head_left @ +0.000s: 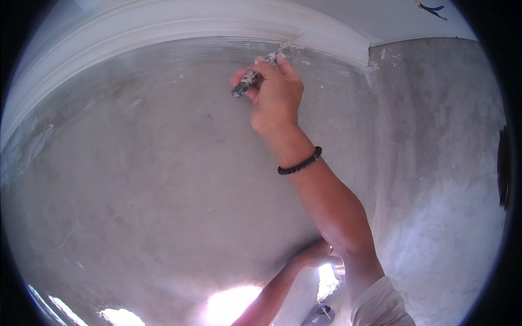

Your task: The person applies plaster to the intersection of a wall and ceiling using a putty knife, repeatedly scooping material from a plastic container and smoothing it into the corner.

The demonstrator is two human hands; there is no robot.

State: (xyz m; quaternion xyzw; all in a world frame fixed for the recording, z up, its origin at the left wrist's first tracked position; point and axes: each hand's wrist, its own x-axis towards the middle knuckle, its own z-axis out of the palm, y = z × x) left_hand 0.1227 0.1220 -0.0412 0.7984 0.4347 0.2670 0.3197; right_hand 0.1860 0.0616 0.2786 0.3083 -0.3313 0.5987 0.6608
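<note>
High against the grey wall [179,141], my right hand [277,100] is closed round a narrow hand tool [248,81]. Its dark handle is spattered with pale plaster. From the fingers a thin, light blade points up and right to the lower edge of the white cornice [206,28]; whether it is a putty knife or another blade is too small to tell. Lower down, my left hand [315,255] is partly behind my right forearm, and its fingers are hidden. Beside it shows a curved, shiny rim [339,269] of something mostly covered.
White smears mark the wall below the cornice. At the right, a second grey wall [435,136] meets it in a corner. Loose wires [432,10] hang from the ceiling. A dark object [503,168] sits at the right rim. Down below lies a grey rounded thing [321,314] among bright patches.
</note>
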